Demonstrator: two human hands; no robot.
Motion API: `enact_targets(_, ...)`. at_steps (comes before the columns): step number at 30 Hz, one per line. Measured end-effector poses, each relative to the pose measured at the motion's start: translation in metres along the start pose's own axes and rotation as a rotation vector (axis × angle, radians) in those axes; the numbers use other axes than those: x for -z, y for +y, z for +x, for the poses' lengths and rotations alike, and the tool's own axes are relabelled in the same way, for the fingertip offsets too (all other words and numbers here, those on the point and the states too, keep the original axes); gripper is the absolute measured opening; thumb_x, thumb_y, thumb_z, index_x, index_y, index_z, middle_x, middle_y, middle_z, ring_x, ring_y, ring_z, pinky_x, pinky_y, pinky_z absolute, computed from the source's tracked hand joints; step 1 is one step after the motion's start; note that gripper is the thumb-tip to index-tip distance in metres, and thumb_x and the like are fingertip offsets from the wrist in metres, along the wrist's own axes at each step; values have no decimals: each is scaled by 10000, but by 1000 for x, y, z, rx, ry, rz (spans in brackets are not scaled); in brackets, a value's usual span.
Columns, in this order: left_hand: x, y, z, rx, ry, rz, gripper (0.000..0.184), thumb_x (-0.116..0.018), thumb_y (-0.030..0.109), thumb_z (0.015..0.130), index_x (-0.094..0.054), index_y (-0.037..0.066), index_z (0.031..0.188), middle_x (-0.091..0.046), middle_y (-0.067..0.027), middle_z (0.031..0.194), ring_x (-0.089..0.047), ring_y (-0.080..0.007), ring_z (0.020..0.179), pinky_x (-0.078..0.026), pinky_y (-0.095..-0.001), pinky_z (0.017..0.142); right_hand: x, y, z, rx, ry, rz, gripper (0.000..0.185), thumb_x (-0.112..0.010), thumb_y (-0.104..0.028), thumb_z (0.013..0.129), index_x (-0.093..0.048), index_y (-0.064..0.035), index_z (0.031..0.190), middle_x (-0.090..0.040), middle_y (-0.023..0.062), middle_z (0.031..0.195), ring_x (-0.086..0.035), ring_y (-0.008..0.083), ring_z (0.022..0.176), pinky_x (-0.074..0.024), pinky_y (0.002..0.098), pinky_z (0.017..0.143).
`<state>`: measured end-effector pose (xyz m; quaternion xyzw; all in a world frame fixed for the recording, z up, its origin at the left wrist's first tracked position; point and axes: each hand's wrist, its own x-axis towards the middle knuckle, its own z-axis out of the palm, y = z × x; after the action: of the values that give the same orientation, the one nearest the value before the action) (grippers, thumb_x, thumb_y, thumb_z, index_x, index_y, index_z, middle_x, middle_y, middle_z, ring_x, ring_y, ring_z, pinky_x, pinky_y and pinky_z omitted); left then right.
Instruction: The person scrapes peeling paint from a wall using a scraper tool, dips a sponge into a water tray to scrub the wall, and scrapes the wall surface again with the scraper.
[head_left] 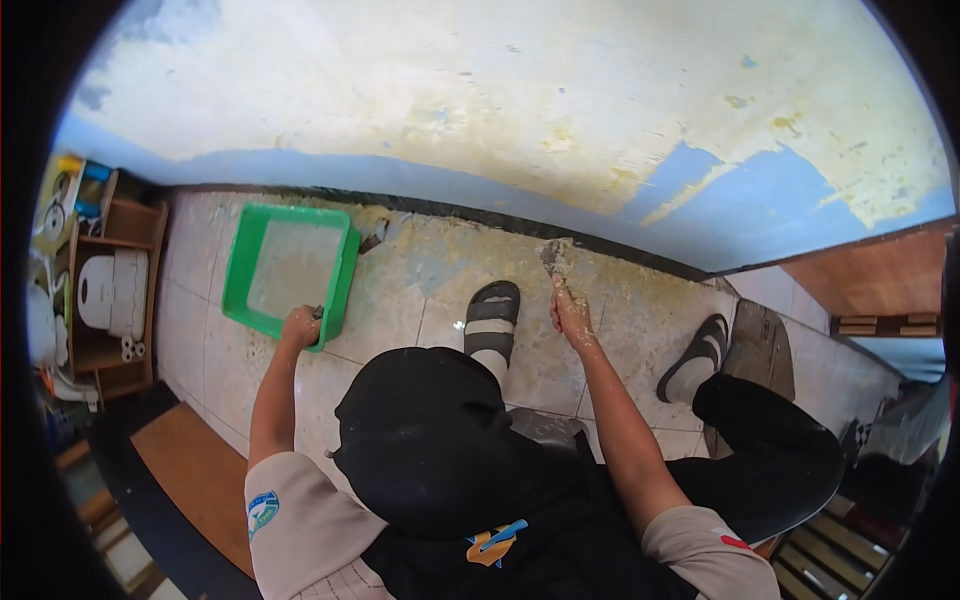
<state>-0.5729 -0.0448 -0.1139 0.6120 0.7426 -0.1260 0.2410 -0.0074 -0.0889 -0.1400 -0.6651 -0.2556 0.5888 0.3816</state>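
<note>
My right hand (572,318) is closed around a paint scraper (551,258), whose dark blade points at the foot of the wall and is crusted with pale flakes. Wet-looking crumbs cling to that hand and wrist. At the near right corner of a green plastic tub (343,275), my left hand (300,326) is closed. Something small and dark shows at its fingers, too little to name. Cloudy greyish water seems to fill the tub. Above the floor stands the wall (640,110), patchy with pale, yellowish and blue paint.
Scraped paint bits (450,245) litter the tiles along the dark skirting (480,217). A small dark flat piece (374,236) lies by the tub. My sandalled foot (492,318) is between the hands. Wooden shelves (118,290) stand left, a brown wooden panel (880,280) right.
</note>
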Motion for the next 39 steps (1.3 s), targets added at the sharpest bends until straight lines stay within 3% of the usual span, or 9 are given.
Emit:
enact_targets(7,3,-18,21,-132,485,-434,479,-605,483,876,-707,16,833,-687,-213,754,-706,-302,701,-534,-440,648,6,12,5,26,56,-20,571,-566,-599,939,-502,-127,624,-450,-9,490,-425,110,379,-329,285,380)
enact_targets(9,-17,-37,47,29,609,-1173,435,-620,458,866,-683,35,783,-670,-127,681,-635,-204,545,-477,-386,497,7,17,10,10,82,-63,586,-550,-624,935,-502,-131,622,-446,-8,490,-423,117,381,-332,290,384)
enact_targets(11,13,-18,32,480,605,-1050,397,-613,433,866,-673,44,818,-630,-76,621,-557,-177,479,-413,-349,438,8,14,11,0,72,-38,594,-562,-629,927,-502,-122,623,-442,-3,485,-424,121,378,-325,289,378)
enact_targets(14,38,7,16,592,639,-1321,373,-591,422,872,-650,62,790,-550,-41,547,-465,-158,425,-367,-315,414,11,9,10,-2,35,-1,598,-557,-614,937,-498,-110,619,-444,4,481,-429,123,376,-320,291,371)
enact_targets(22,97,164,-34,-26,-14,-2099,375,-529,506,964,-641,152,907,-531,-2,662,-490,-139,577,-367,-297,488,13,30,15,25,77,-41,570,-544,-614,937,-508,-118,657,-468,10,501,-450,127,398,-352,300,386)
enact_targets(26,122,255,-60,-281,-82,-2029,332,-530,457,991,-618,146,1068,-585,-11,793,-540,-133,667,-428,-283,557,17,24,10,-20,113,-27,579,-559,-611,931,-531,-97,664,-500,16,518,-478,133,415,-372,304,397)
enact_targets(31,140,406,-108,-1175,639,-1083,564,-685,71,914,-328,44,1351,-521,-117,1186,-633,-216,927,-553,-386,843,16,22,0,111,46,-59,567,-576,-525,960,-547,-68,624,-493,13,514,-476,119,455,-375,317,446)
enact_targets(34,167,489,-141,-1339,981,-426,426,-881,167,684,-723,165,1080,-558,-130,1084,-596,-292,967,-529,-381,782,19,19,-2,78,63,-11,568,-583,-512,957,-550,-59,616,-498,15,515,-478,132,453,-381,331,460)
enact_targets(39,136,571,-90,-1532,1515,-196,350,-810,287,648,-735,376,978,-522,66,990,-472,-191,905,-296,-373,808,30,19,4,72,89,47,578,-581,-528,946,-561,-44,630,-510,24,528,-499,139,498,-399,340,501)
